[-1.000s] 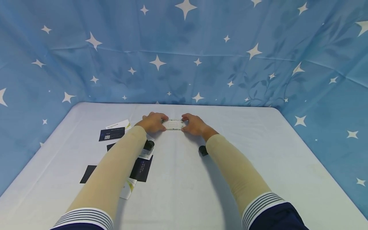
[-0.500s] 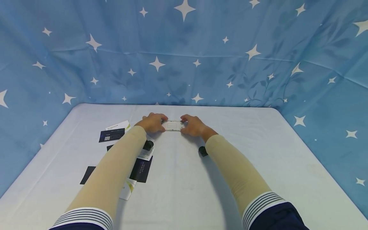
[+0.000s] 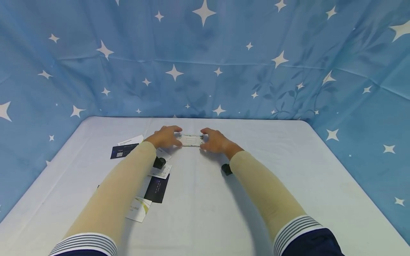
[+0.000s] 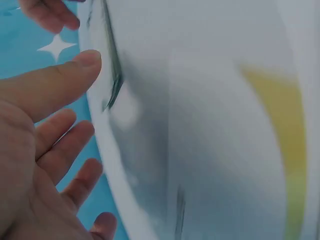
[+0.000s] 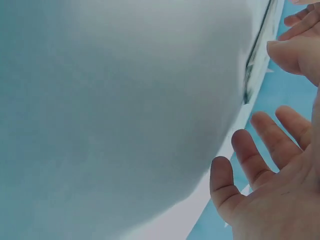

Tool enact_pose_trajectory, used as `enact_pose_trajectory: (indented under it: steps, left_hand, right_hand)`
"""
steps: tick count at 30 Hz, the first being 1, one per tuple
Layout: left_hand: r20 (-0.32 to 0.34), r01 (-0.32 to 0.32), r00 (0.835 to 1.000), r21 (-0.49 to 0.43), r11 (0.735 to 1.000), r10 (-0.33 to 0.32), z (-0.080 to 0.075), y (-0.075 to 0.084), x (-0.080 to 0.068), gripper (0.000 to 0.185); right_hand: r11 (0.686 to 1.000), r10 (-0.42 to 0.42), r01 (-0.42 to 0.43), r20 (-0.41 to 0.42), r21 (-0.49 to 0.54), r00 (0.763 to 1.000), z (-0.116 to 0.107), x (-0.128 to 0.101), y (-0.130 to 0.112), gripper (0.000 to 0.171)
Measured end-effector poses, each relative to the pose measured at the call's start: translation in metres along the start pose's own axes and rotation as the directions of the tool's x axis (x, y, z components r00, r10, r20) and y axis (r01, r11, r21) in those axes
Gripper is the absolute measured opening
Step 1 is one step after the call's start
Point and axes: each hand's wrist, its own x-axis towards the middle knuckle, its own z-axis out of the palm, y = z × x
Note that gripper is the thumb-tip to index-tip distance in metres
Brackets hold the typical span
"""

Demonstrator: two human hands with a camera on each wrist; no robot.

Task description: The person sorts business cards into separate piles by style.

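The white rectangular paper card with a leafy border (image 3: 191,140) lies on the white worktop (image 3: 198,213), apparently placed; left hand (image 3: 164,137) and right hand (image 3: 215,140) flank it, fingers loose, gripping nothing; the dark rectangular cards (image 3: 157,188) remain scattered leftward, seemingly unarranged.

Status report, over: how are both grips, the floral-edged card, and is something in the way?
Left grip open, right grip open. Floral-edged card between them, contact unclear. No obstacle seen; other cards at left.
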Motion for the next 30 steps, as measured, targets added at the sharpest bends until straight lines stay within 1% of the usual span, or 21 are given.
enact_pose_trajectory:
  steps: [4,6,8,13,16,20,24,27,30]
  left_hand:
    - [-0.002,-0.044,0.999,-0.062,0.997,0.044,-0.013,-0.016,-0.011,0.071]
    - [0.004,-0.051,0.999,-0.089,0.995,0.052,-0.019,-0.025,-0.018,0.070]
    - [0.012,-0.053,0.998,-0.092,0.994,0.054,-0.023,-0.034,-0.026,0.069]
    - [0.020,-0.013,1.000,-0.031,0.999,0.014,-0.028,-0.056,-0.044,0.059]
    - [0.028,-0.011,1.000,0.017,1.000,0.010,-0.027,-0.065,-0.053,0.055]
    - [0.033,-0.008,0.999,0.059,0.998,0.006,-0.025,-0.070,-0.062,0.055]
    - [0.038,-0.008,0.999,0.063,0.998,0.006,-0.023,-0.070,-0.073,0.053]
    - [0.042,-0.049,0.998,0.042,0.998,0.048,-0.021,-0.071,-0.085,0.049]
    - [0.039,-0.098,0.995,0.020,0.995,0.097,-0.017,-0.074,-0.095,0.048]
  right_hand:
    - [0.999,-0.043,0.043,-0.014,0.020,0.999,-0.002,-0.005,-0.007,0.071]
    - [0.997,-0.064,0.065,-0.018,0.037,0.998,-0.002,-0.007,-0.012,0.071]
    - [0.994,-0.092,0.093,-0.014,0.057,0.996,0.000,-0.009,-0.019,0.071]
    - [0.984,-0.154,0.154,0.000,0.090,0.988,0.009,-0.015,-0.037,0.069]
    - [0.979,-0.184,0.182,0.010,0.091,0.983,0.018,-0.017,-0.046,0.067]
    - [0.974,-0.221,0.219,0.032,0.059,0.975,0.031,-0.020,-0.059,0.066]
    - [0.967,-0.254,0.252,0.058,0.034,0.965,0.042,-0.025,-0.069,0.067]
    - [0.960,-0.279,0.278,0.063,0.035,0.958,0.048,-0.032,-0.076,0.068]
    - [0.958,-0.288,0.287,0.056,0.021,0.956,0.053,-0.038,-0.082,0.070]
